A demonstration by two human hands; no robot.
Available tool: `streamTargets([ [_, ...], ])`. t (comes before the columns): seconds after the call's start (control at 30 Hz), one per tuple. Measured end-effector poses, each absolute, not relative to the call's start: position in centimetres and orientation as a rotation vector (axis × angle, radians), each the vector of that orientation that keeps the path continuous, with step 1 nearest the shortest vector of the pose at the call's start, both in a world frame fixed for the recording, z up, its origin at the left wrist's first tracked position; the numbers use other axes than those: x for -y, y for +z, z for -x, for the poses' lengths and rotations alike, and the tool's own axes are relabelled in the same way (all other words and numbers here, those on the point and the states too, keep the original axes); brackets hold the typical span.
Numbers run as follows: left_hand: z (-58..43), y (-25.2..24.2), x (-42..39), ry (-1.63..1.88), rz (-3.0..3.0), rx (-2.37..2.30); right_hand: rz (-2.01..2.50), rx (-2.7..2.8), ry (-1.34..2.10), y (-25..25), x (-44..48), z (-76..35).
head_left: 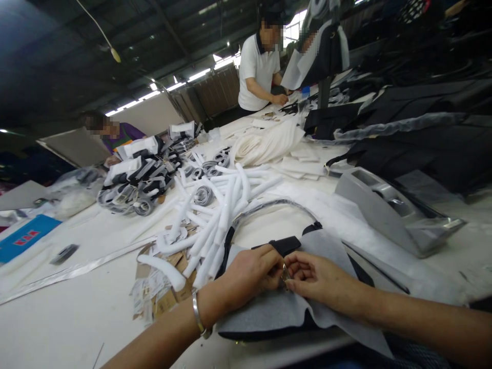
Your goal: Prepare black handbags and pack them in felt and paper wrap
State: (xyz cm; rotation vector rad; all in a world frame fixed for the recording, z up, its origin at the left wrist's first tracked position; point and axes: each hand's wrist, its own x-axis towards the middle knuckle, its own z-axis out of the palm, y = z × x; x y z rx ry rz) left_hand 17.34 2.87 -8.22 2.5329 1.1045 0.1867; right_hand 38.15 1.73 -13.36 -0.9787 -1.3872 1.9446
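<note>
A black handbag (265,335) lies on the table before me, its front mostly covered by a sheet of thin white wrapping (265,311). Its handle (277,201), in clear wrap, arches away from me. Above the bag's middle, my left hand (249,269) and my right hand (319,277) meet fingertip to fingertip. Between them shows a small shiny metal clasp (285,273), pinched from both sides. Its exact shape is partly hidden by my fingers. A black flap or strap (282,245) sits just behind my left hand.
White foam tubes (215,225) and paper tags (169,297) lie left of the bag. A grey tape dispenser (384,210) stands right, near stacked black bags (430,148). Wrapped straps (134,174) are piled farther left. Two people work across the table, one in a white shirt (253,66).
</note>
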Motion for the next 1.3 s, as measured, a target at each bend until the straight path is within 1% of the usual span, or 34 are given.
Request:
streamTargets([
  [0.2,-17.7,-9.0,-2.9,0.397,-2.349,-1.128,1.006,1.311,1.982,-13.0,-1.8,-38.1],
  [0.33,-17.9,-9.4,-3.1,0.475,-2.273,-1.140,1.090,1.245,2.011,-12.4,-1.9,-37.9],
  [0.63,-17.9,-9.6,-3.1,0.611,-2.205,-1.152,1.164,1.360,1.895,-13.1,-2.0,-37.0],
  [0.8,-17.8,-9.6,-3.2,0.622,-2.188,-1.155,1.129,1.410,1.841,-13.6,-1.7,-37.0],
  [1.17,-18.1,-8.9,-3.2,0.494,-2.287,-1.166,1.084,1.359,1.801,-13.6,-1.4,-37.3],
  [1.23,-18.2,-8.9,-3.2,0.481,-2.299,-1.169,1.116,1.378,1.698,-13.3,-1.3,-37.4],
  [1.3,-18.2,-9.0,-3.2,0.472,-2.312,-1.176,1.142,1.512,1.503,-13.0,-1.3,-37.6],
])
